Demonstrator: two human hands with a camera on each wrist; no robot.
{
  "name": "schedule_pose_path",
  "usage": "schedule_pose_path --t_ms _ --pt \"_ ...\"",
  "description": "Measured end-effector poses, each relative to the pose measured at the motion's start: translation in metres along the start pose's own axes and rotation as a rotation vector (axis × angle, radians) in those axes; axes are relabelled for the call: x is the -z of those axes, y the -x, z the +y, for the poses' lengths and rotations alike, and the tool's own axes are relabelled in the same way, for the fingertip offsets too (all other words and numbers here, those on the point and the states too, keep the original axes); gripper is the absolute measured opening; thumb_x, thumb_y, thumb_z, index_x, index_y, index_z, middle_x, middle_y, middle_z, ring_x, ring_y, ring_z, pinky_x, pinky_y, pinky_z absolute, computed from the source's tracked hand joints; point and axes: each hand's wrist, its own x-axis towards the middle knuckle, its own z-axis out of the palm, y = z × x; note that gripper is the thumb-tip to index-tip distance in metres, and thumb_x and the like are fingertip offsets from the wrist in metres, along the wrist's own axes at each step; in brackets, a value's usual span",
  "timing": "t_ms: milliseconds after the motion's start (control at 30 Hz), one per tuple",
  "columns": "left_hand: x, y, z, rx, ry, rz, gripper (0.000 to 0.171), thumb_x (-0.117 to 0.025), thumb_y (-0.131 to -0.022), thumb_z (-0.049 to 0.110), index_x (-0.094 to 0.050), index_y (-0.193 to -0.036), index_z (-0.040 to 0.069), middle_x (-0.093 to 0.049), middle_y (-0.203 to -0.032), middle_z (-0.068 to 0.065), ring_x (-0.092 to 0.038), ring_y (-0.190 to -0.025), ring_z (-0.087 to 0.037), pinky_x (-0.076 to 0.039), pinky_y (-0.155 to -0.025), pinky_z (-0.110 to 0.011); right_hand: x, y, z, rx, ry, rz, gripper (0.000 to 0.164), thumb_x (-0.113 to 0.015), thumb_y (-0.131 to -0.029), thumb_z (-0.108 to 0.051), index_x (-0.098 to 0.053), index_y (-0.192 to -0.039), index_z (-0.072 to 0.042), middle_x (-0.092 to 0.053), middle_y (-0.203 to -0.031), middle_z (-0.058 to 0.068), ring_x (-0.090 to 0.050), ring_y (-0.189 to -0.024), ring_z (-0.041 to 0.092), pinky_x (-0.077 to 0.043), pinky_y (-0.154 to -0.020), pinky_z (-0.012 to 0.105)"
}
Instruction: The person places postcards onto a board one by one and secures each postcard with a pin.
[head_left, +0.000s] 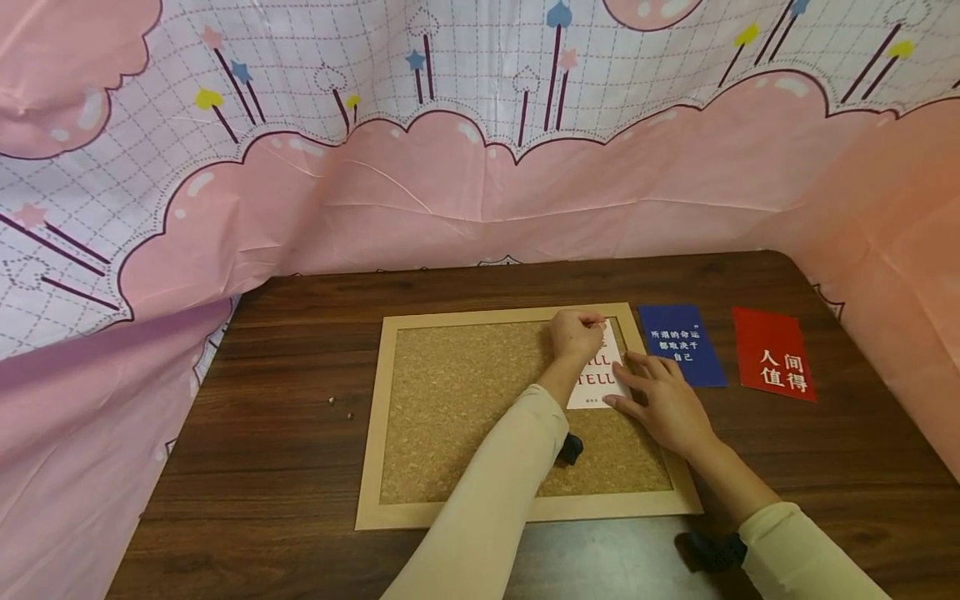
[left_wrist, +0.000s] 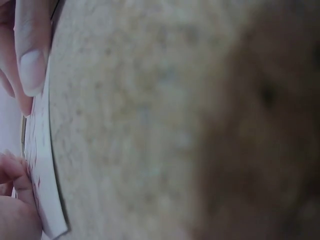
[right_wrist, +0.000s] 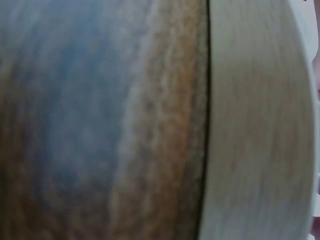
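left hand (head_left: 576, 336): bent fingers, grasp indeterminable, at white rectangular red-lettered paper card (head_left: 596, 373); right hand (head_left: 666, 403): extended fingers touch card.

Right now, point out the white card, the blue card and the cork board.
White card (head_left: 595, 380), head view: the lettering on its lower half.
Blue card (head_left: 679, 344), head view: the lettering near its middle.
Cork board (head_left: 457, 400), head view: its bare cork.

- Rough, granular cork (head_left: 465, 392) sits inside a smooth wood frame (head_left: 378, 417).
- White card (head_left: 585, 396), blue card (head_left: 678, 321) and red card (head_left: 776, 332) show smooth, paper-like faces.
- Wood grain with a soft sheen marks the desk (head_left: 285, 358).
- The sleeves (head_left: 495, 487) look like matt cloth.
- The backdrop (head_left: 480, 192) looks like creased, thin cloth.
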Motion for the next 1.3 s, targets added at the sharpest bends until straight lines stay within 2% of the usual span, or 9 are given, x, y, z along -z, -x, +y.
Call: schedule_pose_path --t_ms 200,533,800,1300 --pt "-0.0007 -0.0003 -0.0009 -0.008 0.025 0.000 0.012 -0.070 -0.085 0.005 -0.080 -0.082 0.012 -0.077 -0.083 0.002 -0.068 -0.080 -0.009 -0.048 -0.064 -0.014 0.0002 0.0002 -0.0007 0.000 0.003 0.002 0.049 -0.078 -0.080 -0.028 -0.067 -0.122 -0.005 -0.056 -0.132 0.023 -0.047 -0.116 0.043 -0.045 -0.092 0.059" --pt "-0.0032 0.0002 0.0020 0.018 0.027 0.022 0.014 -0.069 -0.084 0.003 -0.080 -0.081 0.011 -0.076 -0.083 0.001 -0.068 -0.081 -0.010 -0.050 -0.067 -0.016 0.0003 -0.0005 0.0000 0.000 -0.012 -0.004 0.050 -0.078 -0.080 -0.027 -0.066 -0.123 -0.004 -0.055 -0.133 0.024 -0.046 -0.117 0.042 -0.044 -0.093 0.059" --pt "-0.0032 0.0028 0.0038 0.015 0.030 0.030 0.016 -0.066 -0.084 -0.001 -0.079 -0.081 0.008 -0.076 -0.081 -0.002 -0.066 -0.075 -0.010 -0.048 -0.061 -0.016 0.0013 -0.0001 -0.0010 -0.015 -0.019 -0.016 0.049 -0.077 -0.082 -0.028 -0.066 -0.124 -0.006 -0.054 -0.134 0.023 -0.046 -0.119 0.043 -0.045 -0.093 0.060" --pt "-0.0022 -0.0006 0.0028 0.010 0.020 0.030 0.013 -0.069 -0.083 0.001 -0.080 -0.080 0.009 -0.076 -0.081 -0.002 -0.066 -0.077 -0.011 -0.048 -0.062 -0.016 -0.0011 0.0012 0.0000 -0.008 -0.018 -0.003 0.050 -0.077 -0.081 -0.027 -0.067 -0.124 -0.005 -0.054 -0.133 0.023 -0.045 -0.119 0.042 -0.044 -0.093 0.060"
